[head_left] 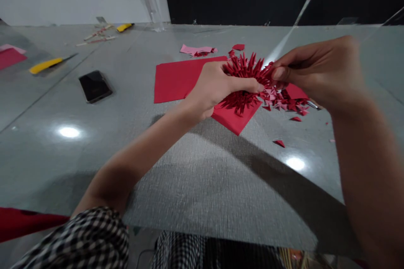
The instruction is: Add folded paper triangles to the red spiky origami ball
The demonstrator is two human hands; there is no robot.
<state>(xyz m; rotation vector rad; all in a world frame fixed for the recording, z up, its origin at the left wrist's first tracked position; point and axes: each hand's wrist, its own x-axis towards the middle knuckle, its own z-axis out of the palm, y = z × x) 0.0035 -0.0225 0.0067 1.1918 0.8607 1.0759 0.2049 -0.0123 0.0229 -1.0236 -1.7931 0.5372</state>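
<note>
Above a flat red paper sheet, the left hand and right hand clamp a dense, spiky red folded-paper mass from both sides, with small pink and red triangular paper pieces left loose beside it.

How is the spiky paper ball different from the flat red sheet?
The spiky paper ball is many small folded pieces; the flat red sheet is one smooth piece. The ball is between the left hand and right hand; the sheet lies on the table. Both are red.
</note>
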